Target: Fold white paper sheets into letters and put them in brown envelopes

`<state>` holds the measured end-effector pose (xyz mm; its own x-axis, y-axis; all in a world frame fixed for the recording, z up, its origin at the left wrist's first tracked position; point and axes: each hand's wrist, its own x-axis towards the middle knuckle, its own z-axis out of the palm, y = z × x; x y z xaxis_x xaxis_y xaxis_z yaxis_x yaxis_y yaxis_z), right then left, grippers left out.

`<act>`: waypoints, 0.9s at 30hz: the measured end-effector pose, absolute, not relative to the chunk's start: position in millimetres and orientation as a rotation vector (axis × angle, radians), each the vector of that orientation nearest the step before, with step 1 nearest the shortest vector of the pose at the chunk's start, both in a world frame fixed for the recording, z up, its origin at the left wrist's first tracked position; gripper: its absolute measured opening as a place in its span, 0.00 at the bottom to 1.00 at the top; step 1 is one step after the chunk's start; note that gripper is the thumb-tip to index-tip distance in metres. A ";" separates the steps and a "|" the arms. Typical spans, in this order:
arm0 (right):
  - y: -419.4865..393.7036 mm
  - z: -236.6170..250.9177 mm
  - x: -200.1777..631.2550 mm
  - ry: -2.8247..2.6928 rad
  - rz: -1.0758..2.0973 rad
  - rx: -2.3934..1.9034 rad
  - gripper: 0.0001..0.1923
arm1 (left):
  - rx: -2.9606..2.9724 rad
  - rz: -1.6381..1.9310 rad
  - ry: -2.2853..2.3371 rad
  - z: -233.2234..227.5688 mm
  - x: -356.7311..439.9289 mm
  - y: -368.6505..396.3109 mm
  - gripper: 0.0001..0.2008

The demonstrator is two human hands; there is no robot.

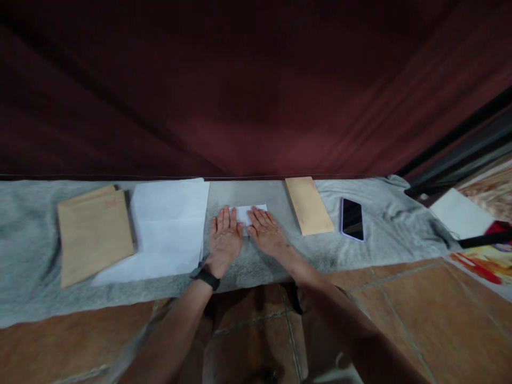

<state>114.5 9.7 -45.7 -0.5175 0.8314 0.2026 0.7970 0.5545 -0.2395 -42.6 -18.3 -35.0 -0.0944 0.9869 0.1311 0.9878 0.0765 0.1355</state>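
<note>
A small piece of folded white paper (243,214) lies on the grey cloth in front of me, partly covered by my hands. My left hand (226,234) rests flat over its left end, fingers stretched out and pointing away from me. Across its right part lies my right hand (267,232), also flat with the fingers extended. Left of my hands are large white paper sheets (170,224). A brown envelope (309,205) lies to the right of my right hand.
A stack of brown envelopes (96,232) overlaps the white sheets at the left. Farther right is a phone (352,219) with a purple edge. The grey cloth (384,224) meets a dark red curtain (256,96) behind; tiled floor (392,309) shows in front.
</note>
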 end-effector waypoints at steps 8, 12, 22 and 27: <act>10.3 -44.1 117.4 -2.523 0.146 -1.409 0.28 | -2.289 -0.427 -2.140 -22.5 -27.1 -21.4 0.29; 11.6 -44.7 120.7 -2.539 0.189 -1.393 0.28 | -2.444 -0.421 -2.095 -21.5 -17.6 -22.4 0.29; 18.5 -45.8 132.9 -2.420 0.184 -1.524 0.29 | -2.434 -0.343 -2.103 -27.7 -25.4 -26.0 0.30; 37.3 -6.9 148.6 -2.194 0.472 -1.487 0.25 | -2.386 -0.327 -2.154 -27.7 -25.3 -25.2 0.31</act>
